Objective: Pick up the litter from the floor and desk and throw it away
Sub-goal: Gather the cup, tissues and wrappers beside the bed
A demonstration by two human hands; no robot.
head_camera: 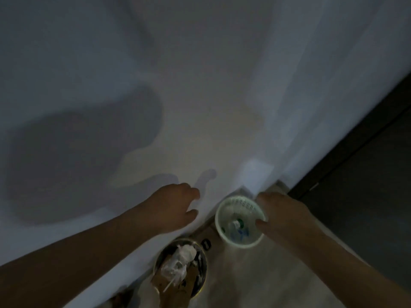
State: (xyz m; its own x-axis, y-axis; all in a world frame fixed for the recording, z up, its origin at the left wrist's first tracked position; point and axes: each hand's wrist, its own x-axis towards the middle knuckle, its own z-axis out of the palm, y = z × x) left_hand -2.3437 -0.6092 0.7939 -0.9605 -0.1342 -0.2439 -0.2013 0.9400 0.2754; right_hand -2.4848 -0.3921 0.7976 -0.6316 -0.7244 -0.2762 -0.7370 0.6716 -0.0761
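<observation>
Hands [175, 205] [282, 214] forward, right over pale basket [241, 242].

No text, label, brand, number or sign can be read, since the view is dim and blurred, and the wrappers [236, 225] in the pale basket [242, 203] at five o'clock and the crumpled litter [182, 256] in the dark bin [201, 270] at six o'clock show colour only.
</observation>
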